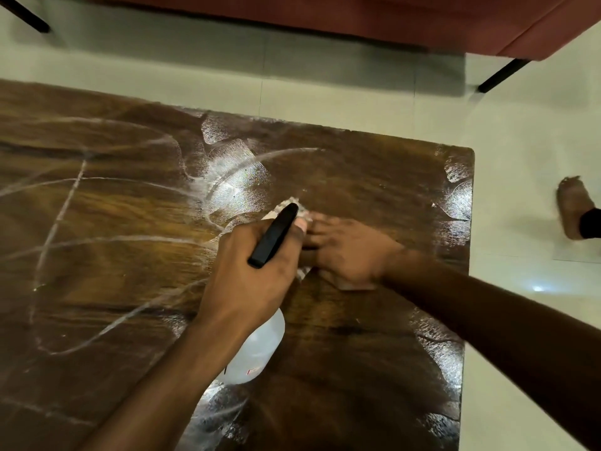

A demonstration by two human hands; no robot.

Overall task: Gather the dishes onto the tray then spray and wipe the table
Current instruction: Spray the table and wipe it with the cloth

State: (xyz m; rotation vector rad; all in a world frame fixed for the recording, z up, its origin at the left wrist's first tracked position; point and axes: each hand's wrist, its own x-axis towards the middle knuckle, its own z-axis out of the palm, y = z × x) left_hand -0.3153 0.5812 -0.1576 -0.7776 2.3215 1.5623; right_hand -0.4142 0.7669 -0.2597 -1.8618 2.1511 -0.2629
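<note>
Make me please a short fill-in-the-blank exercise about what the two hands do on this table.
1. The left hand grips a spray bottle with a ____ spray head.
2. The right hand presses a cloth flat on the ____ table.
3. Pale wet streaks cross the table, and no ____ stand on it.

Missing words: black; wooden; dishes

left hand point(247, 271): fist closed, gripping | right hand point(348, 252): flat, palm down
</note>
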